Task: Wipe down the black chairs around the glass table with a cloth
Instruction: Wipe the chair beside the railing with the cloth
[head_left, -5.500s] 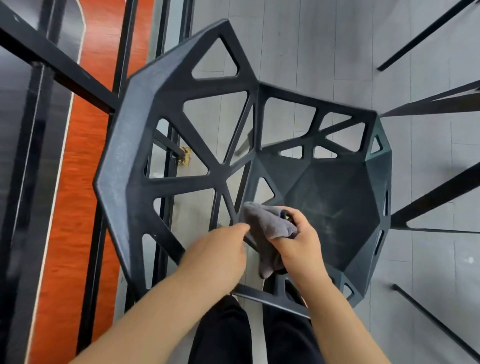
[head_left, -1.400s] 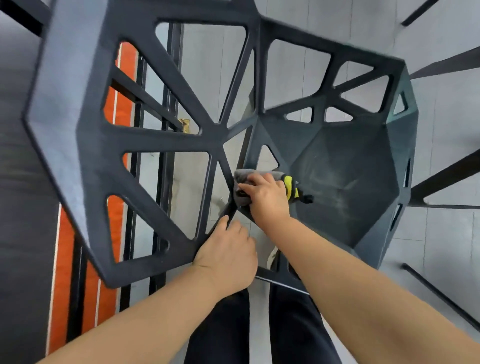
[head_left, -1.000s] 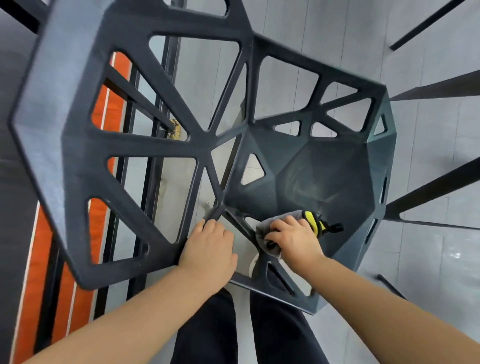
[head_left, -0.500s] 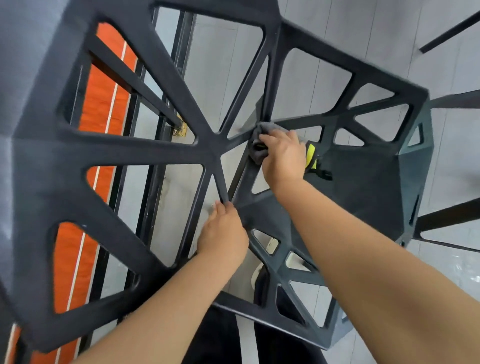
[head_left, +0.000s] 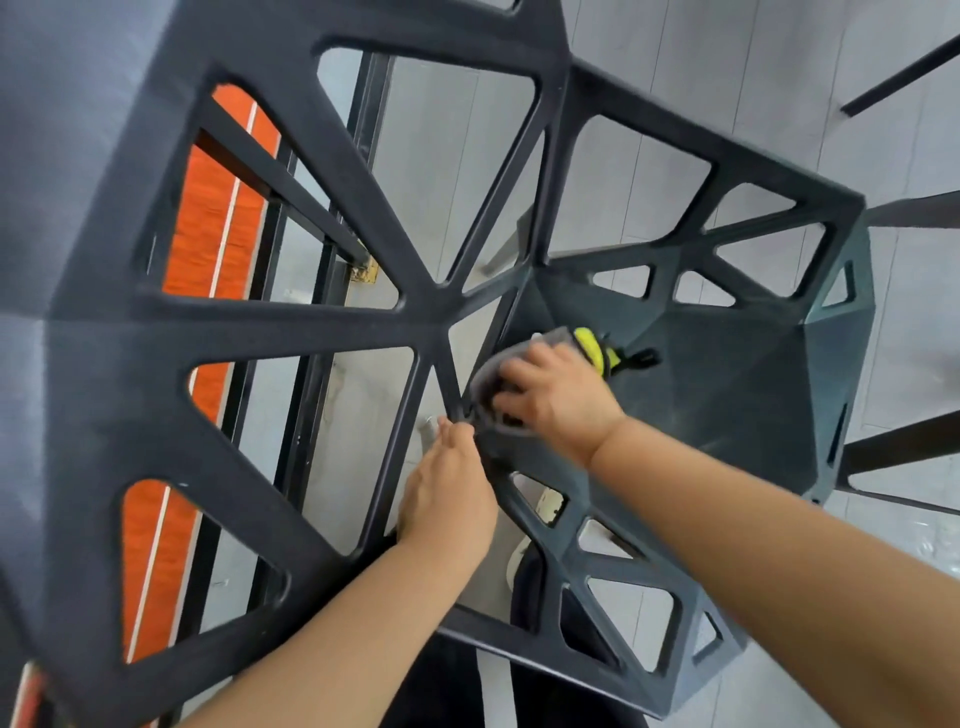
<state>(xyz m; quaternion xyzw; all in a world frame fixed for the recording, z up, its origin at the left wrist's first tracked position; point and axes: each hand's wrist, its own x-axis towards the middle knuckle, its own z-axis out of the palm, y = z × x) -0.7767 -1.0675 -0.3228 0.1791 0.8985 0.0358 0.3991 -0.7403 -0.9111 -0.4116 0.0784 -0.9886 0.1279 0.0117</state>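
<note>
Head view, looking straight down on a black chair (head_left: 727, 374) with an open lattice back and a faceted seat; it fills most of the frame. Right hand (head_left: 558, 397) lies palm-down on a grey cloth (head_left: 491, 379), fingers slightly spread and curled over it, pressing it against the chair where the seat meets the lattice bars. Cloth is bunched under the hand, with its edges showing above and left of the fingers. A yellow-and-black object (head_left: 602, 353) sticks out from behind the right hand, over the seat; what it is cannot be told. Left hand (head_left: 449, 493) sits just below and left of the right hand, fingers together, tips touching a thin bar of the chair beside the cloth; whether it grips the bar or only rests on it cannot be told. Both forearms are bare. Grey tiled floor (head_left: 727, 62) shows through the lattice openings. An orange strip (head_left: 218, 208) is visible on the left, behind black metal rails (head_left: 306, 364).
</note>
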